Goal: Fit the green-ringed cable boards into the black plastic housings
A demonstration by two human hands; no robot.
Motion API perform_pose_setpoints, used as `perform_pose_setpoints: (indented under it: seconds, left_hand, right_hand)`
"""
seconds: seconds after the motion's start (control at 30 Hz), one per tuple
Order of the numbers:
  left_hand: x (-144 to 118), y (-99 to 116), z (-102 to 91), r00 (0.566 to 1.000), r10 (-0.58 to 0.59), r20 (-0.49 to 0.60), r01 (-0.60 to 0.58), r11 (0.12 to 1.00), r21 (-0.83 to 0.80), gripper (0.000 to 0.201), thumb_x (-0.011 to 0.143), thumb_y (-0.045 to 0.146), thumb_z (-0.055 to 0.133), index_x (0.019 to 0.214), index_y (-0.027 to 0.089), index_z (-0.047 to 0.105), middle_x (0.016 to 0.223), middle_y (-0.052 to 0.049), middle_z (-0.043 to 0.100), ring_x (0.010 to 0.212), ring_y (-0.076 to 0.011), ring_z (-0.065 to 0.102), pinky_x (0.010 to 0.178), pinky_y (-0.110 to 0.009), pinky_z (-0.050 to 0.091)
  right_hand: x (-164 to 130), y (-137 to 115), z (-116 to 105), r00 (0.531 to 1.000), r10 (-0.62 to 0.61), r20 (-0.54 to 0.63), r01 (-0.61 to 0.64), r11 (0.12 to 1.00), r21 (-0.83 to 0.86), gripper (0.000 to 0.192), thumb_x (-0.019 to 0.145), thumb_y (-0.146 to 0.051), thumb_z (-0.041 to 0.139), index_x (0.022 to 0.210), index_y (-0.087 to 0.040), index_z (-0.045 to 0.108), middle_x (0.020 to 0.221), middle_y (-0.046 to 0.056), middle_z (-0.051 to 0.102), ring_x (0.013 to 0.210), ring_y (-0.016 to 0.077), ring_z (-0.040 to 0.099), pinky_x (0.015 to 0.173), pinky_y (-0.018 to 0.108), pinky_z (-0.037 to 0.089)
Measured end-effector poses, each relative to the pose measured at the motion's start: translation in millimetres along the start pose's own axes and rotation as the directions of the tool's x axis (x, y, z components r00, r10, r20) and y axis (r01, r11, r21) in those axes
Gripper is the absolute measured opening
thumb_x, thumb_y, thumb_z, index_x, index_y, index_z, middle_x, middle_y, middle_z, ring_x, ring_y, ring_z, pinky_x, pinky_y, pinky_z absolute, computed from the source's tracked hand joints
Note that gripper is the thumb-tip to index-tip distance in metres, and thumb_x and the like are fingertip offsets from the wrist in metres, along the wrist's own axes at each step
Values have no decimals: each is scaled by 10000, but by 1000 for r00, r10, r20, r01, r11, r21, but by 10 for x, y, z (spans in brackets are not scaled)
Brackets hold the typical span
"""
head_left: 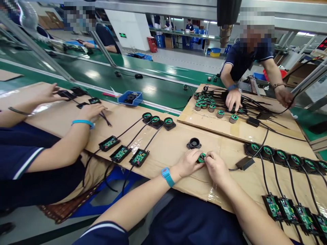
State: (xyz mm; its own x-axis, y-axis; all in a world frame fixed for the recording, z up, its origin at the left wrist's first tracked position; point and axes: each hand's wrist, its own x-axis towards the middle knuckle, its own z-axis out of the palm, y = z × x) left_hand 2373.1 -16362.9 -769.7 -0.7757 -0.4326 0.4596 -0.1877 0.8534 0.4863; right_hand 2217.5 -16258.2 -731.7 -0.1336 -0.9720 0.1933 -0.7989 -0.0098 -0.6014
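In the head view, the left hand (187, 163) is closed around a round green board (201, 157), thumb and fingers on its rim. The right hand (216, 166) has its fingertips bunched at the board's right edge; I cannot tell whether they grip it. The board is above the near part of the cardboard (168, 149), with an open black cup (193, 143) just beyond it. To the right lies a black box (245, 163) on a cable, and farther right a row of black cups (281, 156) with green boards inside, wired to open boxes (289, 211). To the left are three more open boxes (121, 153), cabled to three cups (155, 121). A blue tray (130, 98) sits at the far left, and a co-worker's hand (233, 99) reaches among parts at the far right.
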Motion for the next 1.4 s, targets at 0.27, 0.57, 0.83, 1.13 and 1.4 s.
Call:
perform_pose_setpoints:
  seconds: [0.27,0.57,0.83,1.13,1.4]
  left_hand:
    - [-5,-5,27,994,-106,8,106,994,31,411,939,481,569,1191,158,600,963,-111,637,899,-262,640,797,-407,559]
    - [-70,-400,-148,890,-333,-310,235,920,-313,930,750,778,610,1413,158,410,1365,-211,517,1292,-335,524,1104,-511,441]
    - [344,-349,-32,874,-485,-31,415,779,-469,656,759,313,786,1325,193,475,1316,-134,613,1247,-287,578,1107,-486,443]
    - [155,-342,-23,958,-240,-155,185,934,-305,572,808,177,690,1343,199,489,1370,-144,575,1318,-283,525,1150,-513,427]
    - [121,-282,24,976,-122,-182,77,969,-236,563,835,204,676,1362,197,479,1347,-154,586,1296,-289,543,1127,-549,464]
  right_hand:
    - [-92,-87,-32,997,-78,-3,77,994,-81,285,1012,-307,427,977,-181,680,1155,145,624,947,224,640,845,356,541]
    - [134,-50,179,998,63,9,-63,997,-41,379,881,-283,647,1227,-134,608,1171,160,655,1083,289,633,966,445,526]
    - [362,33,-199,941,162,-297,-153,987,53,410,840,-381,656,1176,-145,668,1033,133,697,932,271,664,877,448,552]
    - [230,-43,77,917,130,-378,-34,968,251,460,877,-415,673,1269,-177,641,1133,132,713,924,234,700,831,401,609]
    - [254,4,209,945,-83,-316,122,987,105,428,904,-327,646,1318,-220,621,1285,118,673,1191,263,642,1062,472,527]
